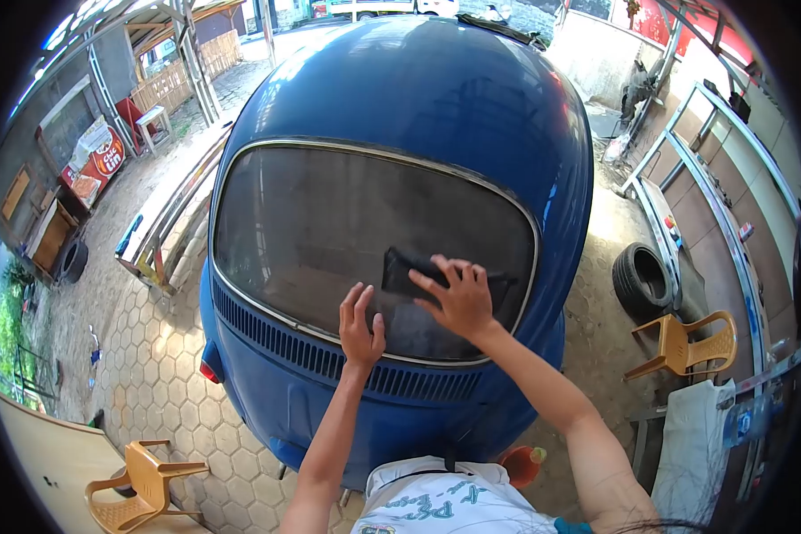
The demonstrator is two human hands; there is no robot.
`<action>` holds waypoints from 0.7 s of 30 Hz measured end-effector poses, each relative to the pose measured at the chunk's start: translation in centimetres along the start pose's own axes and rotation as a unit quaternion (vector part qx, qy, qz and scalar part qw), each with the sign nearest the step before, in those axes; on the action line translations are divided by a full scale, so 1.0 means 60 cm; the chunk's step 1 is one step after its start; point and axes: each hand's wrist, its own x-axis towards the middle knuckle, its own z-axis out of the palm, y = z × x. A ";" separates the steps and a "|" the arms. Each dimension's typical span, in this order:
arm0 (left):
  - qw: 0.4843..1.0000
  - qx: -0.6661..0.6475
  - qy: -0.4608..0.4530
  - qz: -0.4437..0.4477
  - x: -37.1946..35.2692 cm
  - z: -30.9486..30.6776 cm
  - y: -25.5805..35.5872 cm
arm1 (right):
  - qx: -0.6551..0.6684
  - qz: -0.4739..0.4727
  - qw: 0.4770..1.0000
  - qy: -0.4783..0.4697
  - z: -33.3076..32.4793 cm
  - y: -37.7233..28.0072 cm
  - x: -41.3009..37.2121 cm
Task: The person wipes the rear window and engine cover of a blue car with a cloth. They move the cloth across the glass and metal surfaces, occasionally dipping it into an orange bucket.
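Note:
A rounded blue car [392, 98] stands before me, its rear window [294, 209] dusty and framed by a bright metal trim. My right hand [461, 298] is over the right half of the glass, fingers spread. Beneath and beside those fingers shows a flat black piece [400, 270] that looks like cloth; whether the hand grips it I cannot tell. My left hand [360, 327] is by the window's lower edge with its fingers stretched upward and thumb apart, holding nothing. Below the window runs a slotted vent [276, 331].
Yellow plastic chairs stand at the lower left [151, 485] and right [685, 345]. A loose tire [642, 280] lies right of the car, near a metal rack [716, 214]. A long bench [173, 214] flanks the left side. An orange container [522, 465] is near my body.

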 end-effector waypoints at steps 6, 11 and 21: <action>0.979 0.075 -0.126 0.144 -0.030 0.016 0.054 | 0.051 -0.008 0.999 -0.019 0.019 -0.076 -0.143; 0.982 0.097 -0.090 0.137 -0.022 0.066 0.046 | 0.071 0.071 0.994 0.041 0.005 -0.009 -0.149; 0.970 0.001 -0.037 0.240 0.318 0.246 0.111 | -0.011 0.114 0.981 0.157 0.023 0.227 0.019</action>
